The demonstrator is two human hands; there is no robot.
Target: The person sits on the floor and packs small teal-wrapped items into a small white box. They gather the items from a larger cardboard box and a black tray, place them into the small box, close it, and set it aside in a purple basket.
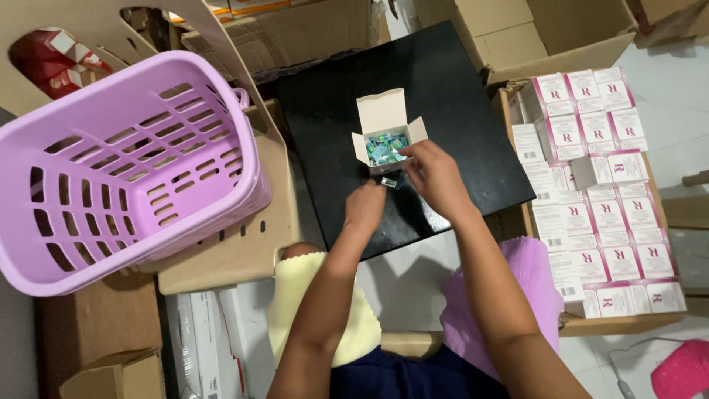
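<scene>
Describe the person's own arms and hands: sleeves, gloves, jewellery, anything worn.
Both forearms are bare down to the wrists, with no sleeves in view. The left hand and the right hand wear no gloves. No ring, watch or bracelet shows. A dark navy garment shows at the body.

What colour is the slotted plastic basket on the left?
The basket is light purple, lilac all over, handle included; the head view shows it plainly, lying tilted on cardboard.
</scene>
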